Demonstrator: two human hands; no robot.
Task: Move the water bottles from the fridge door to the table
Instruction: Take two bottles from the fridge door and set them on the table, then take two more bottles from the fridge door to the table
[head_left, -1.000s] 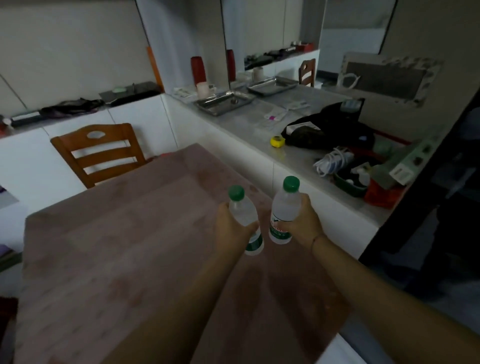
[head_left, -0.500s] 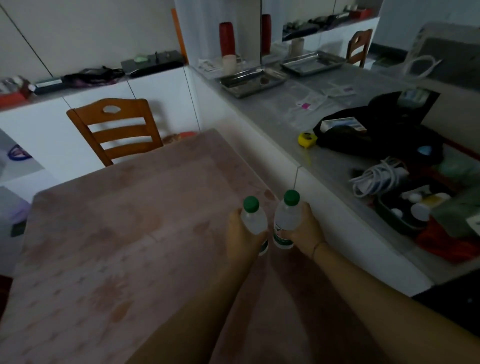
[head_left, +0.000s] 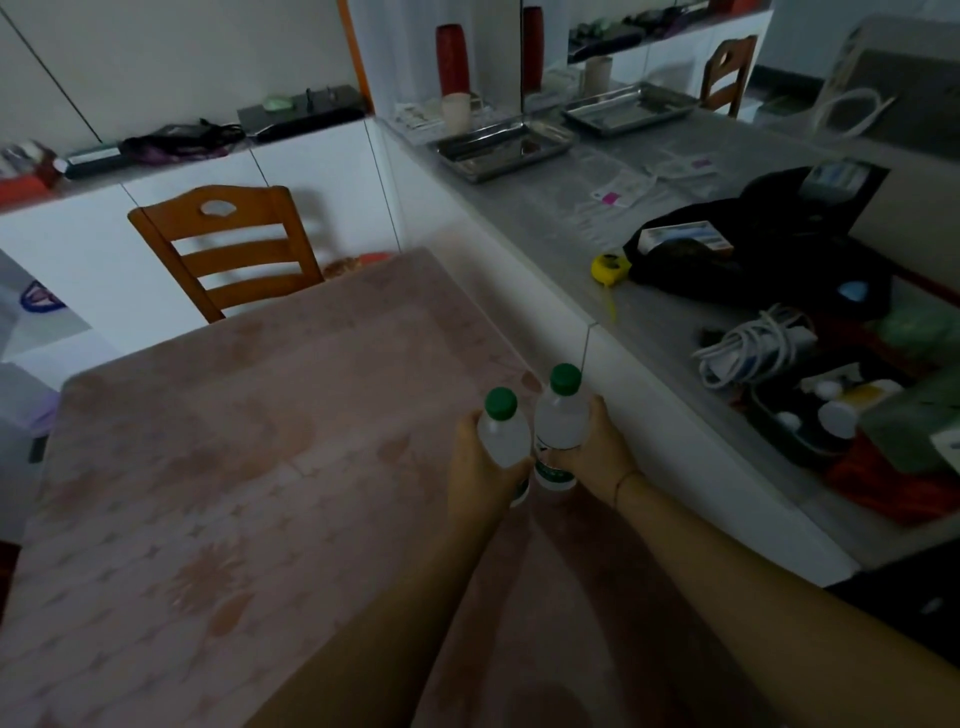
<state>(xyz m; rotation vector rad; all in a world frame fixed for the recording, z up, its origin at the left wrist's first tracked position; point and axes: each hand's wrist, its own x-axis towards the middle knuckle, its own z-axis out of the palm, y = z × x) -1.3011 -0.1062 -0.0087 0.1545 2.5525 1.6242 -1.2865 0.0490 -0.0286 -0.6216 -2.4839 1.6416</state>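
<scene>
Two clear water bottles with green caps and green labels stand side by side, upright, near the right edge of the pink patterned table (head_left: 218, 467). My left hand (head_left: 475, 467) grips the left bottle (head_left: 503, 434) around its body. My right hand (head_left: 597, 452) grips the right bottle (head_left: 560, 418) the same way. The bottles' bases are at the tabletop; I cannot tell whether they touch it. The fridge is out of view.
A wooden chair (head_left: 228, 249) stands at the table's far side. A white counter (head_left: 597, 249) runs along the right, carrying metal trays (head_left: 506, 148), a black bag (head_left: 753, 254), a yellow tape measure (head_left: 608, 267), coiled white cable (head_left: 748, 348) and a box of small items.
Both hands lowered the bottles toward the table near its right edge, and my view shifted forward over the table and counter.
</scene>
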